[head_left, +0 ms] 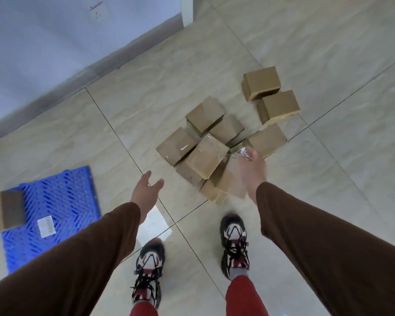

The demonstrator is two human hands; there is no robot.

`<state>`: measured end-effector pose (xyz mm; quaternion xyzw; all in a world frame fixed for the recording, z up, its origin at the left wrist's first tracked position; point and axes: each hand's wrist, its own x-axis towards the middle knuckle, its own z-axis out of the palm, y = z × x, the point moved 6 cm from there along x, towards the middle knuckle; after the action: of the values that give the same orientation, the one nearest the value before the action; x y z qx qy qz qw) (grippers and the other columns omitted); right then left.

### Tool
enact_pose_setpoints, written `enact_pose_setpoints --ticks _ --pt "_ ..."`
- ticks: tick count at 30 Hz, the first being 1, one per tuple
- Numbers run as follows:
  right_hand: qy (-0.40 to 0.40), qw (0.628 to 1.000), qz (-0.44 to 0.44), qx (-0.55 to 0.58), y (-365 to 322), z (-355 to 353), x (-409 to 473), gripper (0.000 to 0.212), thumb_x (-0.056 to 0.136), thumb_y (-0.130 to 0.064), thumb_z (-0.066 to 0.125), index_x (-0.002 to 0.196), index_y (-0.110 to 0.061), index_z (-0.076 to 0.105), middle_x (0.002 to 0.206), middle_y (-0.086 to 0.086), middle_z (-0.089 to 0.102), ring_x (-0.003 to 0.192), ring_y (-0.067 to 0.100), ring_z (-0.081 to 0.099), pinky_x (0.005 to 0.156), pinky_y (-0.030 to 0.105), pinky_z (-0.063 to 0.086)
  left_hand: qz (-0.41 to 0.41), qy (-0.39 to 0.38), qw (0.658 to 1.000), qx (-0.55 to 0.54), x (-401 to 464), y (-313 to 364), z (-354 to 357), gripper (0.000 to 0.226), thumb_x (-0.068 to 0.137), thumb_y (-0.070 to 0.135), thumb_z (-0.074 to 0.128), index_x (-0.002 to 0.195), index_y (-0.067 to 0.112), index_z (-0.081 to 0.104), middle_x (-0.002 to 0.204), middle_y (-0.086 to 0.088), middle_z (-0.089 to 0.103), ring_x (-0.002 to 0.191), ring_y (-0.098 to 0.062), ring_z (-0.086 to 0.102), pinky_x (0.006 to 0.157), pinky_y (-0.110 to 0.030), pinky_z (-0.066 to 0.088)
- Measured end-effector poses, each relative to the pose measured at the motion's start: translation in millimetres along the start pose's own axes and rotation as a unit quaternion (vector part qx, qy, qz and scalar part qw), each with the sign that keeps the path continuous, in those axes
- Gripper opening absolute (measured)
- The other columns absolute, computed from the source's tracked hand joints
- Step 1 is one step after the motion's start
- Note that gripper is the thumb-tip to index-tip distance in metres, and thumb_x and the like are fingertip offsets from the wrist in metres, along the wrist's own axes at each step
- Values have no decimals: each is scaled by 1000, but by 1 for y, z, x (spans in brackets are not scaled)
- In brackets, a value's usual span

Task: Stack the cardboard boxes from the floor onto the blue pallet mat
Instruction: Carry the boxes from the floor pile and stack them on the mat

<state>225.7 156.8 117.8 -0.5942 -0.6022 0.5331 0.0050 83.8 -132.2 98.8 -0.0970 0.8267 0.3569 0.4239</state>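
Several small brown cardboard boxes lie in a loose heap (205, 153) on the tiled floor ahead of my feet, with two more boxes (261, 83) (278, 106) apart at the far right. The blue lattice pallet mat (62, 201) lies on the floor at the left, and one box (6, 210) sits on its left edge. My left hand (146, 190) is open, palm up, just left of the heap. My right hand (253, 172) is blurred, fingers extended, over the heap's right side and holding nothing.
A white wall with a grey skirting (96, 69) runs diagonally at the back left, with a doorway corner (187, 10) at the top. My two sneakers (149, 263) (234, 240) stand on the tiles below the heap. A white label (46, 225) is stuck on the mat.
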Motion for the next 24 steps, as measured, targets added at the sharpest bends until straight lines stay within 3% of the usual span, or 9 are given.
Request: enact_pose_setpoints --ticks 4,7,12,15,18,21,24 --pt "-30 985 -90 -142 -29 -12 57 57 101 -27 48 156 -21 35 161 1 37 147 22 33 119 44 31 -36 120 992 24 39 -9 -5 66 103 31 48 161 19 19 170 -1 5 155 -24 16 123 -38 18" --pt "-65 943 -177 -275 -44 4 93 63 105 -32 41 163 -24 16 171 -3 12 156 18 10 127 42 13 -37 190 980 37 60 -12 13 66 103 32 45 160 14 18 170 -8 -1 156 -26 8 125 -40 14" --pt "-147 889 -225 -370 -33 54 132 70 107 -37 35 163 -22 -2 172 -2 -4 158 17 -3 127 40 5 -26 183 981 -65 85 -3 95 67 105 33 40 162 18 8 170 -4 -7 156 -22 1 126 -42 9" --pt "-209 877 -201 -382 -16 79 143 72 106 -39 36 163 -20 -5 172 1 -1 158 19 1 127 40 7 -68 136 969 -195 98 5 144 69 103 42 39 161 25 7 169 1 8 153 -21 16 124 -39 15" --pt "-247 877 -129 -391 4 100 153 75 104 -47 37 163 -23 -3 170 6 13 156 27 15 126 47 16 -134 100 931 -323 104 12 182 64 98 53 37 155 32 15 149 6 33 133 -21 39 116 -37 26" --pt "-260 884 -55 -384 12 113 154 73 99 -58 31 162 -25 12 165 9 29 151 34 27 122 52 23 -174 96 905 -376 107 14 194 68 92 59 37 153 38 16 154 0 35 136 -31 41 115 -52 35" --pt "-268 890 -68 -361 -1 123 138 67 101 -53 33 160 -23 22 164 7 33 149 31 32 121 49 27 -174 81 890 -413 100 18 183 59 101 48 39 155 36 18 153 0 38 136 -28 42 117 -47 32"
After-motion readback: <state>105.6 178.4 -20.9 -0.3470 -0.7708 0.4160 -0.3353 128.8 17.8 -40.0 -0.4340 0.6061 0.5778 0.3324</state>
